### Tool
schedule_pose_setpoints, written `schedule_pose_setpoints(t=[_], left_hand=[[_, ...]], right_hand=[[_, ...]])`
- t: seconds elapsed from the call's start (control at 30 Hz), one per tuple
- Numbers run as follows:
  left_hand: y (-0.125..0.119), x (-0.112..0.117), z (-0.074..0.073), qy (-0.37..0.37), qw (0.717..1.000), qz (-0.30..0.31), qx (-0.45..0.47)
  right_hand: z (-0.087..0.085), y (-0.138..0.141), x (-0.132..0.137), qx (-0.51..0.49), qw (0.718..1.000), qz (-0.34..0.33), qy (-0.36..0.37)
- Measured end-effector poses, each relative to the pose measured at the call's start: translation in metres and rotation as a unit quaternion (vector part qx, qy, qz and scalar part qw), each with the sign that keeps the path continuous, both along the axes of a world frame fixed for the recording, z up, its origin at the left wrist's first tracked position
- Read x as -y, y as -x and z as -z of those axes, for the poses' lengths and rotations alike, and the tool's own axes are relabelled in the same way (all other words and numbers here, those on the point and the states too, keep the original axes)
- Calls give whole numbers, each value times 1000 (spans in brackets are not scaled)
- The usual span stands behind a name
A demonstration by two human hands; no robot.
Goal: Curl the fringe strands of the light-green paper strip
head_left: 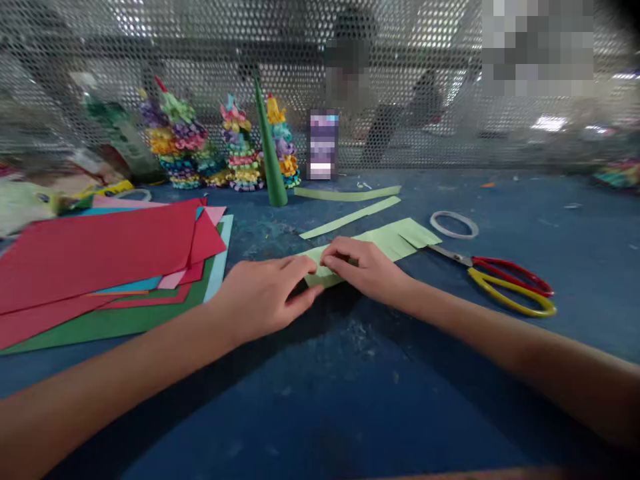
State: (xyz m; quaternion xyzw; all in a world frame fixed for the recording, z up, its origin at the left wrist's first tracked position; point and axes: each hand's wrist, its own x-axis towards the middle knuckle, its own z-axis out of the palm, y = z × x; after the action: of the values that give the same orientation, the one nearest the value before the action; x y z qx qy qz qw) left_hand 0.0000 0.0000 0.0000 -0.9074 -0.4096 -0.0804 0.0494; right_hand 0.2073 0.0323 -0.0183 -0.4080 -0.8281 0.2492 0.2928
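Observation:
A wide strip of light green paper [393, 240] lies slantwise on the table, with slits or folds near its right end. At its left end, my left hand [263, 293] pinches the paper edge between thumb and fingers. My right hand [367, 268] is closed over the same strip, thumb and index finger together on its near left part. The scissors [500, 275], with one red and one yellow handle, lie to the right, blade tips against the strip's right end. Two narrow light green paper strips [350, 217] rest behind.
Coloured paper sheets [115, 250], red on top, are stacked at left. A translucent ring [454, 215] lies at right. Along the mesh panel [390, 73] stand a dark green paper cone [271, 160], several colourful paper-ruffle cones [244, 153], a bottle [123, 133] and a phone [323, 143].

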Motion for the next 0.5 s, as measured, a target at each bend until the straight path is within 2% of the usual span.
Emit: schedule_pose_setpoints(t=[0.2, 0.4, 0.5], left_hand=[[2, -13, 11, 63, 998, 0, -19], [2, -12, 18, -2, 997, 55, -51], [3, -12, 20, -8, 999, 46, -29]], right_hand=[[4, -2, 0, 3, 1000, -6, -1], [5, -1, 1, 34, 998, -20, -39], [5, 1, 3, 63, 993, -53, -88]])
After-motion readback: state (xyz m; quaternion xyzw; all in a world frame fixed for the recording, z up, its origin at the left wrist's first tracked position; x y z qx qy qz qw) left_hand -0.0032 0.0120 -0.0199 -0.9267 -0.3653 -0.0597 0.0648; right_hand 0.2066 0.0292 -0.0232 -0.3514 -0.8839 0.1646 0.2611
